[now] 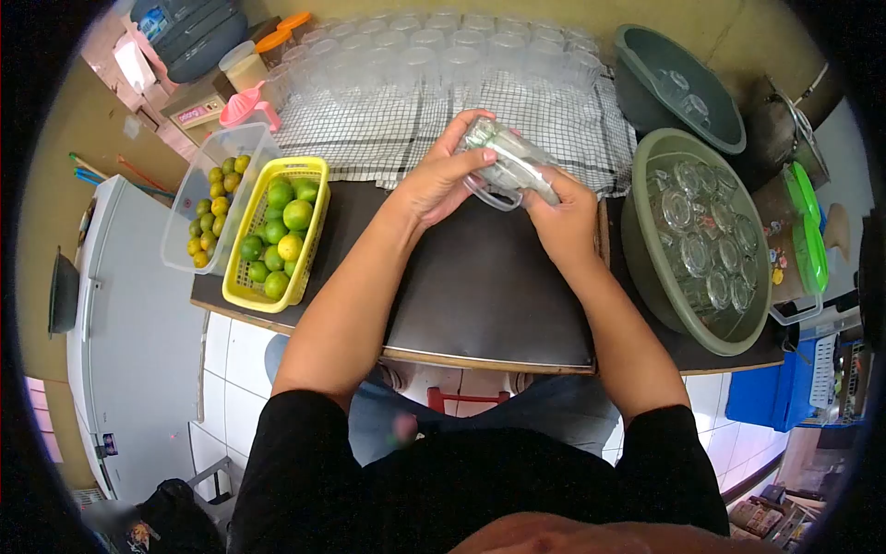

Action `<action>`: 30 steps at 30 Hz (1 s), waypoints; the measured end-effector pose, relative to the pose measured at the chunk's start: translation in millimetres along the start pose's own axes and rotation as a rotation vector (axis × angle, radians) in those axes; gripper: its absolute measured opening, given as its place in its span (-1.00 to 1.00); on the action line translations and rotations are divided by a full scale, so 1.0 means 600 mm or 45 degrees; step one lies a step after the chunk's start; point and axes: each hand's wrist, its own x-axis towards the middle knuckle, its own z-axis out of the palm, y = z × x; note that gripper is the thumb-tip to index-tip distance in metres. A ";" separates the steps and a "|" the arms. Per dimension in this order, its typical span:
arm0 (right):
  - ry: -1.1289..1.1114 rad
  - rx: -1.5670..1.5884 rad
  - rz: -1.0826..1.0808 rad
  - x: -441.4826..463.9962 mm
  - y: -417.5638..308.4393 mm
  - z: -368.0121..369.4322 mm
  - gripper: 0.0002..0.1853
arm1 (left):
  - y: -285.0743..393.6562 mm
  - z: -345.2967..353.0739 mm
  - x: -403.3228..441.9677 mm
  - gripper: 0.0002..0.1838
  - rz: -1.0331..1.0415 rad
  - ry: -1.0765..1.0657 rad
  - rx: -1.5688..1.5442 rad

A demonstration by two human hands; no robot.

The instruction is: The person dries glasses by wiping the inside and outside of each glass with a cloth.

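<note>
Between my two hands, above the dark tabletop, a clear glass mug (pixel 517 164) lies tilted on its side with its handle toward me. My left hand (pixel 441 174) wraps round its upper left end, thumb across the glass. At the lower right end, my right hand (pixel 565 210) grips it, fingers partly hidden behind or inside the glass. Something whitish shows through the mug; whether it is a cloth cannot be made out. Behind my hands, a checked cloth (pixel 341 138) carries rows of upturned clear glasses (pixel 420 66).
On the right stand a green-grey basin (pixel 637 208) full of glass mugs and another dark basin (pixel 628 69) with several glasses. To the left are a yellow basket (pixel 323 185) of green limes and a clear tub (pixel 175 245) of small citrus. A pink funnel (pixel 245 106) sits behind.
</note>
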 end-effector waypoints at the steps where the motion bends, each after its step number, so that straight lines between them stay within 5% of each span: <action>1: -0.026 0.145 0.197 -0.002 0.004 0.000 -0.66 | 0.001 0.000 0.000 -0.31 0.003 -0.021 0.020; 3: -0.088 0.319 0.381 0.001 0.005 -0.007 -0.68 | 0.004 -0.004 0.000 -0.31 0.011 -0.069 0.055; 6: -0.485 1.084 0.997 0.013 0.014 -0.040 -0.60 | 0.009 -0.010 -0.002 -0.31 -0.019 -0.158 0.081; 9: -0.339 1.075 1.058 0.008 0.005 -0.028 -0.60 | 0.011 -0.015 0.003 -0.27 -0.019 -0.195 0.135; 12: -0.027 0.543 0.675 0.008 -0.004 -0.013 -0.69 | 0.015 -0.017 0.006 -0.08 0.077 -0.108 0.629; 14: 0.072 0.278 0.420 0.007 0.004 -0.009 -0.69 | 0.007 -0.020 0.005 -0.16 -0.066 0.000 0.255; 16: 0.053 -0.275 -0.296 0.009 -0.011 -0.015 -0.64 | -0.013 -0.013 0.009 -0.31 -0.071 0.064 0.109; 19: -0.007 -0.236 -0.104 0.002 -0.024 -0.003 -0.60 | -0.034 -0.003 0.016 -0.60 0.049 0.348 0.463; 25: -0.080 0.107 0.329 -0.001 -0.009 -0.018 -0.64 | -0.030 0.024 0.007 -0.60 0.392 0.257 0.789; 27: -0.314 1.057 0.953 0.003 -0.007 -0.030 -0.60 | -0.027 0.026 0.007 -0.58 0.467 0.191 0.821; 30: -0.457 1.281 1.123 0.004 0.002 -0.043 -0.52 | -0.024 0.020 0.004 -0.59 0.491 0.098 0.983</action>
